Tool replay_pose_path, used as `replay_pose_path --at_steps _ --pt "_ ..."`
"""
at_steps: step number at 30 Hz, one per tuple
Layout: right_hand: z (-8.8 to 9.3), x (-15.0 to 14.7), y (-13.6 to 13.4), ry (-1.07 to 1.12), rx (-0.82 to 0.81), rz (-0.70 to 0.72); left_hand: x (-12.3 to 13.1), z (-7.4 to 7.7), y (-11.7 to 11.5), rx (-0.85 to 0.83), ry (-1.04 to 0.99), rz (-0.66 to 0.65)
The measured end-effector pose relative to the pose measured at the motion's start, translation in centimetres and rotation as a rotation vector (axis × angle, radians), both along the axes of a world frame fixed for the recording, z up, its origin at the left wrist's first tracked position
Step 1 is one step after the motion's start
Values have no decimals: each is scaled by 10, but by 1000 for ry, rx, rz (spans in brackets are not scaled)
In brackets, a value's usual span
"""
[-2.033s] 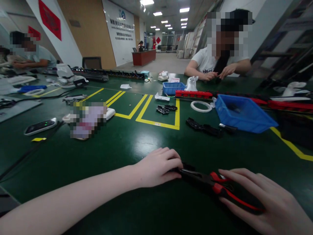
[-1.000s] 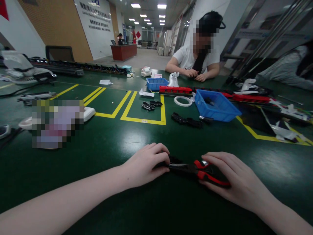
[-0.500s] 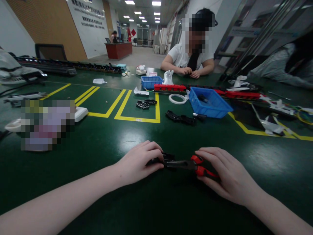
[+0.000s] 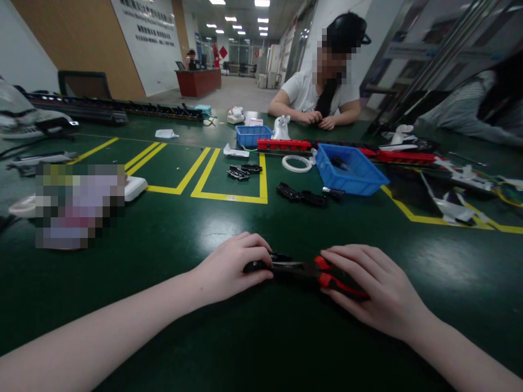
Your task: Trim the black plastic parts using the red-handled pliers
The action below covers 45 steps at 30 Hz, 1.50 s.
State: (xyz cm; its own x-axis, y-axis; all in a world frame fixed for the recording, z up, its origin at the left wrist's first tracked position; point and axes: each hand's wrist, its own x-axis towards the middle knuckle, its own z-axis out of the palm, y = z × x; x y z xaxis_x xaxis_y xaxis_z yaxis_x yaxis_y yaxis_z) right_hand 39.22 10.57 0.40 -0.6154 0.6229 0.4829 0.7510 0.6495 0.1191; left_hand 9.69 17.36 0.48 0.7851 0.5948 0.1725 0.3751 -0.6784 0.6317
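Red-handled pliers (image 4: 303,269) lie in my right hand (image 4: 371,283), its fingers closed around the grips. Their dark jaws point left and meet a small black plastic part (image 4: 281,256). My left hand (image 4: 239,265) is closed on that black part, fingers over its left end, so much of it is hidden. Whether the jaws bite on the part or only touch it, I cannot tell. Both hands are low over the green table (image 4: 229,348).
Beyond my hands lie more black parts (image 4: 302,195), a roll of white tape (image 4: 296,163) and a blue bin (image 4: 351,182). Another black cluster (image 4: 241,171) sits inside yellow tape lines. A blurred-out object (image 4: 77,209) is at left. A person (image 4: 314,95) sits opposite.
The pliers and my right hand have shifted slightly left, bringing the jaws further over the black part by my left hand. My left hand has hardly moved.
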Motion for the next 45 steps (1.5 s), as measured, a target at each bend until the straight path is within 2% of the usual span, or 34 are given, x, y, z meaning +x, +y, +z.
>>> replay_pose_path --at_steps 18,26,33,45 --pt "0 -2 -4 27 -108 -3 0 3 -3 71 54 -13" --pt "-10 2 -3 139 -208 -42 0 -1 -4 109 49 -6" --pt "3 -5 -1 62 -166 -47 0 -5 -1 148 41 -23" --pt "0 -3 0 0 -26 -78 -1 -9 1 192 54 -26"
